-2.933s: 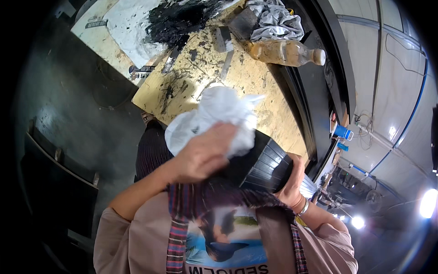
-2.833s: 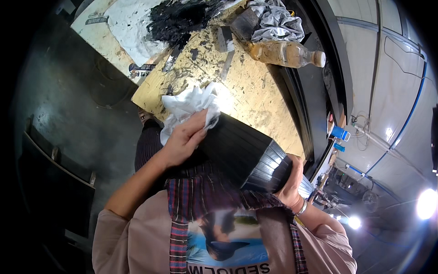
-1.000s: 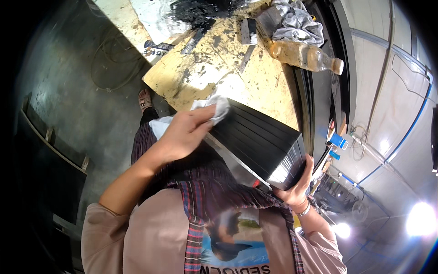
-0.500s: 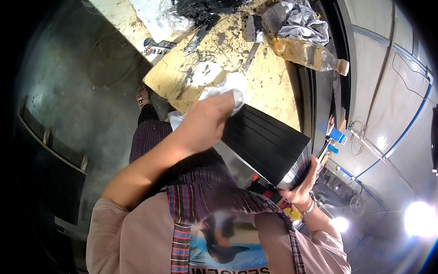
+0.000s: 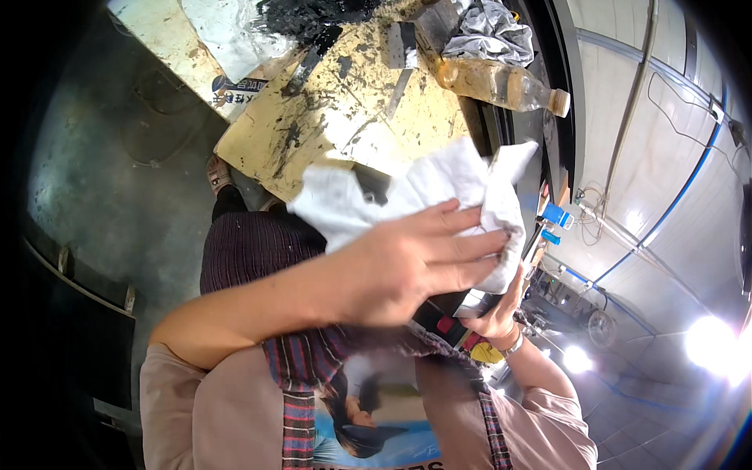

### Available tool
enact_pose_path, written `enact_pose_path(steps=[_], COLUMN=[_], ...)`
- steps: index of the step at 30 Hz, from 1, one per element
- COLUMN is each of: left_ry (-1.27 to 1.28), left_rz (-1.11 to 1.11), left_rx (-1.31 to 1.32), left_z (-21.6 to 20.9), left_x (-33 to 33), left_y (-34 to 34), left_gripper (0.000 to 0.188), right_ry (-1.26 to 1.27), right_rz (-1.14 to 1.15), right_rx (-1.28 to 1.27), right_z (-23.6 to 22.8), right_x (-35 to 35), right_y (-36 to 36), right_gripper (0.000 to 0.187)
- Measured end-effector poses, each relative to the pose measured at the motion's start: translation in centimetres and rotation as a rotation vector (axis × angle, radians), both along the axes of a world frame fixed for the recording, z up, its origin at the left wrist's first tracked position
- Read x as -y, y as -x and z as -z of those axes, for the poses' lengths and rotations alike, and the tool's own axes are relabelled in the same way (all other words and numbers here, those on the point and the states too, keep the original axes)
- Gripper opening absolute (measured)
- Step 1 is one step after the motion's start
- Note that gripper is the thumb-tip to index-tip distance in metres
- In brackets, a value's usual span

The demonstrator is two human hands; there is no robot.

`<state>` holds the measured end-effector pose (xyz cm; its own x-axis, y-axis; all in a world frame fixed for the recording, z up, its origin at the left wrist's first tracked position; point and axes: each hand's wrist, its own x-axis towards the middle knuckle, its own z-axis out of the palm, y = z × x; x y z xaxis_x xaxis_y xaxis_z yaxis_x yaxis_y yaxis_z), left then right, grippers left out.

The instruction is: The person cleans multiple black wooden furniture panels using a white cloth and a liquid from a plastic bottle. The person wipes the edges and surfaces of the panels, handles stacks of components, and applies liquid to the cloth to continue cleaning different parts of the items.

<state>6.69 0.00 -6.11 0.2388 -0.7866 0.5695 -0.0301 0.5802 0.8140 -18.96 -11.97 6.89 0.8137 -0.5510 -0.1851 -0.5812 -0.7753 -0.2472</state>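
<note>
A crumpled white cloth lies spread over a long black panel with a shiny end. My left hand holds the cloth against the panel, its fingers stretched across the fabric toward the right end. Most of the panel is hidden under hand and cloth. At that right end my right hand grips the panel from the side and below, partly covered by the cloth. The panel sits above my lap, at the near edge of a paint-stained yellowish board.
A clear plastic bottle of amber liquid lies on its side at the board's far right. Behind it is a crumpled silvery-grey cloth. Black-smeared plastic sheeting covers the far left. Long dark profiles stand along the right edge.
My left hand has swept the white cloth rightward along the panel, from its far left end to near my right hand. The cloth has spread out. My right hand keeps its grip.
</note>
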Motion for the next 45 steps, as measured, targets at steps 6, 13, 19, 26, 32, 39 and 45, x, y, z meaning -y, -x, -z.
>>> enact_pose_path(steps=[6, 13, 19, 26, 32, 39, 45], left_ry=[-0.249, -0.086, 0.017, -0.165, 0.083, -0.374, -0.314], left_rz=[-0.037, -0.091, -0.052, -0.194, -0.113, -0.138, -0.184], left_rx=[-0.194, -0.030, -0.108, 0.057, -0.010, 0.112, 0.051], left_z=[7.5, 5.5, 2.1, 6.5, 0.7, 6.0, 5.8], left_x=[-0.3, -2.3, -1.8, -2.4, -1.0, -4.9, -6.2], left_y=[-0.5, 0.0, 0.4, -0.7, -0.4, -0.8, 2.0], left_gripper=[0.055, 0.035, 0.043, 0.022, 0.036, 0.044, 0.050], right_ry=[0.003, -0.009, 0.006, 0.033, -0.027, 0.027, 0.045], right_rz=[0.023, 0.010, 0.051, -0.013, 0.047, 0.018, 0.059], right_rx=[0.003, 0.044, 0.022, 0.017, 0.025, 0.019, -0.075], right_z=[0.0, 0.0, 0.0, 0.0, 0.0, -0.1, -0.2], right_x=[0.0, -0.3, -0.6, 0.0, -0.2, -0.7, -0.6], right_y=[-0.8, -0.5, -0.9, -1.1, -0.3, -1.1, -0.2], right_gripper=[0.099, 0.099, 0.100, 0.102, 0.100, 0.096, 0.116])
